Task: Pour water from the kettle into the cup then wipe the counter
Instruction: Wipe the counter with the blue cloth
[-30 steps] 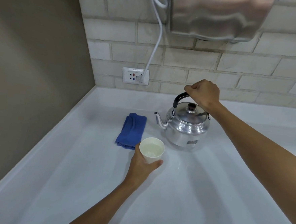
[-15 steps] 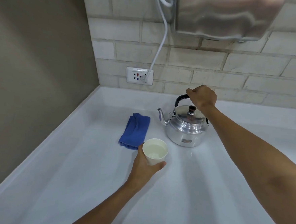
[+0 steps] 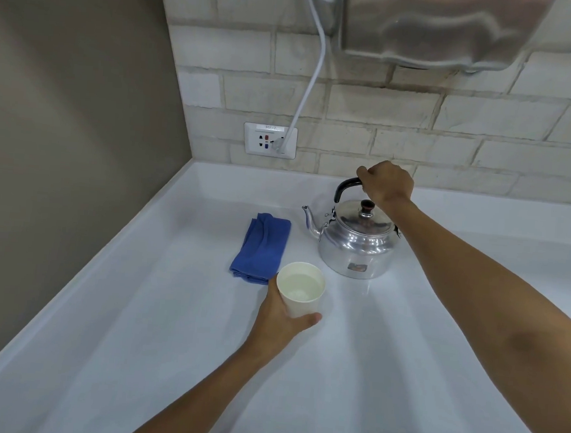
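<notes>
The pour looks finished — water sits in the cup point(image 3: 301, 291) and the kettle point(image 3: 358, 243) stands upright on the counter point(image 3: 401, 376). The right hand point(image 3: 386, 182), arm stretched toward 1 o'clock, is closed round the black handle; the left hand point(image 3: 286, 312) wraps the cup at centre. Next, judging by the task: release both and reach for the blue cloth point(image 3: 261, 248) at 11 o'clock of the cup — wiping remains.

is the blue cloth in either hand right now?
No, the blue cloth lies on the counter, untouched beside the cup.
</notes>
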